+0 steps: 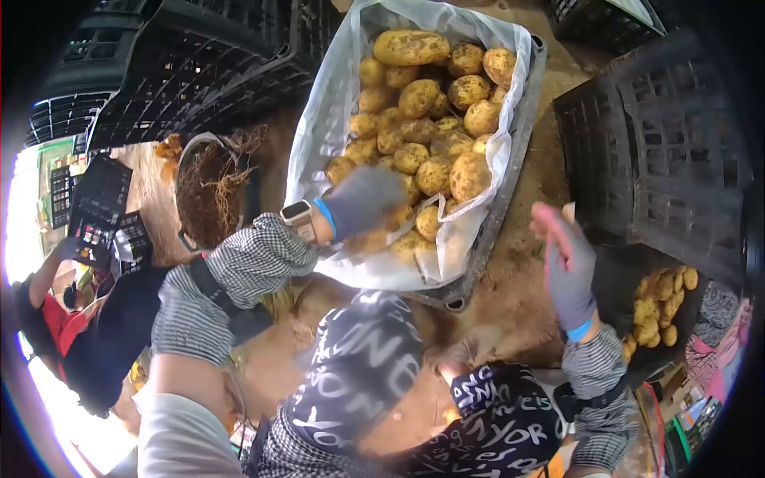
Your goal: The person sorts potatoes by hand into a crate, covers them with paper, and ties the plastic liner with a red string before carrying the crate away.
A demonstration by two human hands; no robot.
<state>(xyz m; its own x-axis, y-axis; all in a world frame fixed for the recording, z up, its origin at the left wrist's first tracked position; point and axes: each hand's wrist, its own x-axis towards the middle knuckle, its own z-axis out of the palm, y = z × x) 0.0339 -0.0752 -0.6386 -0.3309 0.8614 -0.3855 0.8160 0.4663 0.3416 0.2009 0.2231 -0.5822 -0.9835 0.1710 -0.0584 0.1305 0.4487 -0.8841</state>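
Note:
A crate lined with a translucent white plastic bag (307,151) is filled with soil-specked yellow potatoes (434,175). My left hand (362,199), in a grey glove with a blue cuff, is over the near left part of the potatoes. Motion smears its fingers, and a blurred potato (370,241) shows just below it. To the right of the crate, my right hand (569,267) is raised in a similar glove. Its fingers are stretched out and nothing shows in them.
Black plastic crates (203,72) stand stacked at upper left, with another black crate (665,143) at right. A bucket (211,191) holds soil and roots. More potatoes (660,307) lie in a dark container at lower right. A person in dark clothing (115,327) is at far left.

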